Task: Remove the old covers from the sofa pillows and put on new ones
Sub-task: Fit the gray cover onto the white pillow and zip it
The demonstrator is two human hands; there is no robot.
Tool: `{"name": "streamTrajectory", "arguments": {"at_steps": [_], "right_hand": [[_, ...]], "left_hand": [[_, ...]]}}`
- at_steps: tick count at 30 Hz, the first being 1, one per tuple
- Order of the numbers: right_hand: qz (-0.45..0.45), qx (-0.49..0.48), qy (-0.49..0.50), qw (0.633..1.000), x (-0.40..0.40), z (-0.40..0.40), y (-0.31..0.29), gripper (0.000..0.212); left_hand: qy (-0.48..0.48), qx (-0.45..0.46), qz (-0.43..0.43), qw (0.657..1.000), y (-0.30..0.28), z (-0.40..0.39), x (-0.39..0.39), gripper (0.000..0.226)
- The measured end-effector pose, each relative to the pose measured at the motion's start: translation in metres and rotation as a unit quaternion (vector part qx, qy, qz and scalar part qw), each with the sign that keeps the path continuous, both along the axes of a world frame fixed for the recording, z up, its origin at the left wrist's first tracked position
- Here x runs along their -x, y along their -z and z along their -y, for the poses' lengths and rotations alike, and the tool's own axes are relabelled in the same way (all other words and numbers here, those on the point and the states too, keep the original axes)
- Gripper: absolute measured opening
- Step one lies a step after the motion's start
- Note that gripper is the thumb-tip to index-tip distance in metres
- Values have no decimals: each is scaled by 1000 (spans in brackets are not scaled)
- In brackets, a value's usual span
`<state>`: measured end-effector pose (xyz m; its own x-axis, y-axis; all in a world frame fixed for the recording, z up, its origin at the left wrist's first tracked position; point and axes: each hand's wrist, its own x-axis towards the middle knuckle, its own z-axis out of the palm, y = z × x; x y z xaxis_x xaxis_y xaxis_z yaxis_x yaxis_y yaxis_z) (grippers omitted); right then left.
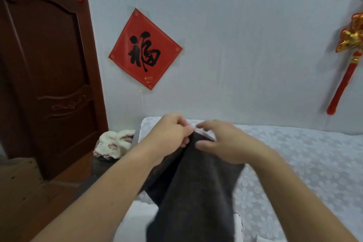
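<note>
- We reach both bare forearms forward and up from the bottom corners, converging so our hands meet at the middle.
- Our left hand [171,132] is curled into a loose fist, knuckles up, thumb pressed against its bent fingers and pinching the top edge of the dark cover [193,188].
- Our right hand [222,141] lies palm down just beside the left fingertips, fingers bent and blurred, thumb underneath, gripping the same edge.
- Our two hands nearly touch; the wrists stay well apart.
</note>
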<state>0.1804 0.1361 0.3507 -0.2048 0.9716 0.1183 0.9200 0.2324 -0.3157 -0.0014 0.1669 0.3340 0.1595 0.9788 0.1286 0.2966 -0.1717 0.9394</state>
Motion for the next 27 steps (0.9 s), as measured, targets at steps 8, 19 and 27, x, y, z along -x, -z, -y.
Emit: {"name": "streamTrajectory", "arguments": {"at_steps": [8,19,27], "right_hand": [[25,-167,12,986,21,-11,41,32],[76,-217,6,973,22,-25,30,21],[33,-216,105,970,-32,-22,11,11]], "left_hand": [[-99,59,-86,990,16,-10,32,8],[-179,228,7,957,82,-26,73,8],[-285,214,-15,934,138,-38,132,9]]}}
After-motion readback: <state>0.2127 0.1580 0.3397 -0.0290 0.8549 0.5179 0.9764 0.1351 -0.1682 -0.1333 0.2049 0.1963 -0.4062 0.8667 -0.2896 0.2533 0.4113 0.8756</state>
